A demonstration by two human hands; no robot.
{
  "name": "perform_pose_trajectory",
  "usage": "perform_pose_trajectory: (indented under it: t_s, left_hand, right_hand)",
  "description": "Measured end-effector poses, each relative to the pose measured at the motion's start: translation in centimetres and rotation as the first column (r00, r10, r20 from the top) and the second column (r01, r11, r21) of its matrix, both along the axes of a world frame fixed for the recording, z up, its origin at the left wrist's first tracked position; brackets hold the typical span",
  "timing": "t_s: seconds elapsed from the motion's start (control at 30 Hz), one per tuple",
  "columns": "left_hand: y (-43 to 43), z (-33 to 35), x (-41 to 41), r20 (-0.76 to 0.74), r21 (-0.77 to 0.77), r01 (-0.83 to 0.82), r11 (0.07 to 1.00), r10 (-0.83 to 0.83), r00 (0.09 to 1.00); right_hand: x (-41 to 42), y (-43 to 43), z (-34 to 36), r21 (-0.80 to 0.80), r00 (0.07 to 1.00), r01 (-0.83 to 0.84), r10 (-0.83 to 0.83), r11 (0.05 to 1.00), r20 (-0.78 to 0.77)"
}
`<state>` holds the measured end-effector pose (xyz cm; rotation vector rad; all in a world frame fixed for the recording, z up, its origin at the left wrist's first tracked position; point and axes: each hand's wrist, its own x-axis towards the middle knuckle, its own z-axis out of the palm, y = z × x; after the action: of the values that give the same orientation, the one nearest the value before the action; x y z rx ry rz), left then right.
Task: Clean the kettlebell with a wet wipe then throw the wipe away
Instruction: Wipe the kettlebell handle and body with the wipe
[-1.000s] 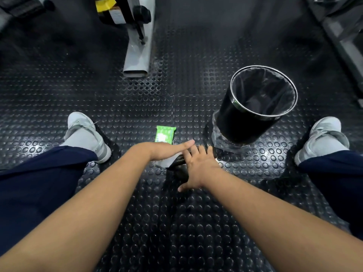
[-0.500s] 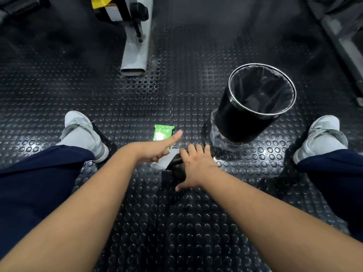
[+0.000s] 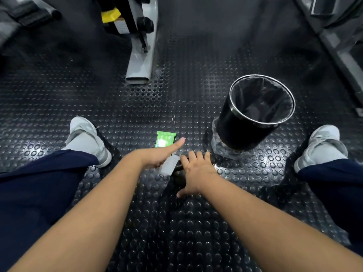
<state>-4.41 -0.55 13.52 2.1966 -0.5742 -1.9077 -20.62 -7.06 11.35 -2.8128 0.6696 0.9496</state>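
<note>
Our left hand grips the wet wipe just left of the kettlebell — it sits on the studded floor, mostly hidden under our right hand, whose spread fingers rest on it.

Floor: black rubber tiles with raised round studs that catch glints of light; tile seam just beyond the left hand. Well beyond it, a grey machine leg bearing a black knob and a yellow tag. Far right of the right hand, a grey frame.
</note>
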Motion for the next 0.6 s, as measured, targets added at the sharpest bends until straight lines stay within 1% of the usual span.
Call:
perform_pose_trajectory:
  t_s: [0.1, 0.23, 0.33, 0.43, 0.5, 0.6]
  left_hand:
    - [0.3, -1.7, -1.4, 0.040, -0.001, 0.013, 1.000, -0.012, 0.999]
    - [0.1, -5.0, -1.7, 0.120, -0.058, -0.010, 0.998, 0.017, 0.993]
    - [-0.1, -1.7, -1.7, 0.181, -0.032, 0.072, 0.997, -0.065, 0.981]
    - [-0.7, 0.7, -1.1, 0.180, -0.004, 0.126, 0.992, -0.123, 0.976]
    - [-1.0, 0.9, -1.0, 0.190, 0.023, 0.177, 0.984, -0.178, 0.965]
    - [-1.4, -1.2, -1.6, 0.213, 0.050, 0.227, 0.973, -0.233, 0.949]
  right_hand:
    - [0.0, 0.2, 0.0, -0.001, 1.000, -0.001, 0.001, 1.000, -0.019]
    - [-0.1, 0.1, 0.2, -0.004, 1.000, -0.001, 0.001, 1.000, -0.023]
    - [-0.1, 0.0, -0.1, -0.014, 1.000, -0.011, 0.010, 1.000, -0.028]
    - [0.0, 0.0, -0.3, -0.017, 1.000, -0.014, 0.013, 1.000, -0.024]
    - [-0.1, 0.1, -0.5, -0.012, 1.000, -0.011, 0.011, 1.000, -0.025]
    - [0.1, 0.0, -0.6, -0.028, 0.999, -0.033, 0.032, 0.999, -0.039]
